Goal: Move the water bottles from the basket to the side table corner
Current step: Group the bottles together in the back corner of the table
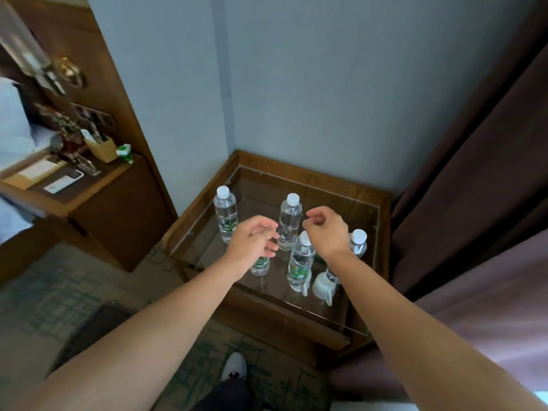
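Left grip (pixel 252 241) and right grip (pixel 326 229) are held loosely curled, empty, above water bottles (pixel 290 221) stood on the bench (pixel 311 175).

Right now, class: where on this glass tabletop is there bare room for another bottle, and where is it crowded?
Bare: the back right corner, between the back bottle, the right bottle and the table rim. Crowded: the front right, where the front bottle and the white cup stand close together.

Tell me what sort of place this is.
Most likely a hotel room: a bed with white linen beside a wooden nightstand, several water bottles and a white cup on a glass-topped side table, and a heavy curtain at the right.
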